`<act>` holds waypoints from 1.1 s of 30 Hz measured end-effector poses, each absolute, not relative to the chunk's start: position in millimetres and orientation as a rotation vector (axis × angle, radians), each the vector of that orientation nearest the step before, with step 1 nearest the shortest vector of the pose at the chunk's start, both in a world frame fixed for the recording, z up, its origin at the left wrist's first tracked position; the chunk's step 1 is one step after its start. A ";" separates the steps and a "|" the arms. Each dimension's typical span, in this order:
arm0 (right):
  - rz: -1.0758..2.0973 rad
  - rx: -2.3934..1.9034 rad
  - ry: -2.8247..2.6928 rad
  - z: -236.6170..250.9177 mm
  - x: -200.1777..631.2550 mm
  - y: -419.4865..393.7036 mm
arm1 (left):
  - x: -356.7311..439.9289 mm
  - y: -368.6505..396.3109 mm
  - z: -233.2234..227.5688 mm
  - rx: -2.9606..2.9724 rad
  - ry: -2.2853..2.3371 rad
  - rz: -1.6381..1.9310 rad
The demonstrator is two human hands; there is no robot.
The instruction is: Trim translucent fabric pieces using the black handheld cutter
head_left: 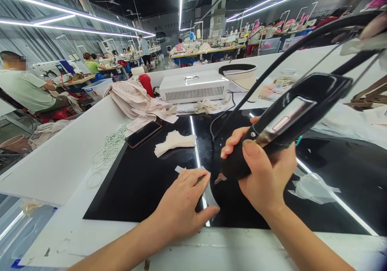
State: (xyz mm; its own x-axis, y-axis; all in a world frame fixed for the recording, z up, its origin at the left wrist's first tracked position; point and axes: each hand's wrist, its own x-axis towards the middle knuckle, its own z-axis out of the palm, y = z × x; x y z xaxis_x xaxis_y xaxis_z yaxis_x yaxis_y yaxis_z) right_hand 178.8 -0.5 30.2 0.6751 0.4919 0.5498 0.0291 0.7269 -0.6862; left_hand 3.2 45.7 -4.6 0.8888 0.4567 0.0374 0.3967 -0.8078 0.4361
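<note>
My right hand [266, 178] is wrapped round a black corded hand tool [281, 121] with a silver panel and a pinkish button. The tool is raised and tilted over a glossy black board [145, 182]; its exact kind does not show. My left hand [189, 202] lies flat on the board, fingers stretched and thumb apart, pressing on a thin translucent piece [211, 198] partly hidden under it. A stack of cream fabric pieces [175, 142] lies beyond my left hand. To the right of my right hand lie several translucent pieces [314, 188].
Behind the board stands a white vented metal box [193, 86] beside a round cream container [242, 75]. At the left are beige fabric strips [136, 101], a phone [143, 134] and pale green cord [111, 146]. A thick black cable [287, 57] hangs at the right. Several people sit at sewing machines.
</note>
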 end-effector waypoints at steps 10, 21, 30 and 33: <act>0.288 -0.757 -0.824 27.4 180.0 4.1 | 8.0 34.8 -2.4 2.543 0.621 0.252; 0.282 -0.733 -0.832 29.7 179.4 1.4 | 9.1 33.9 -1.7 2.529 0.626 0.259; 0.279 -0.758 -0.813 31.3 177.0 -5.1 | 7.7 34.2 -0.1 2.502 0.624 0.261; 0.307 -0.752 -0.812 31.2 175.3 -9.2 | 7.8 34.3 0.1 2.499 0.629 0.264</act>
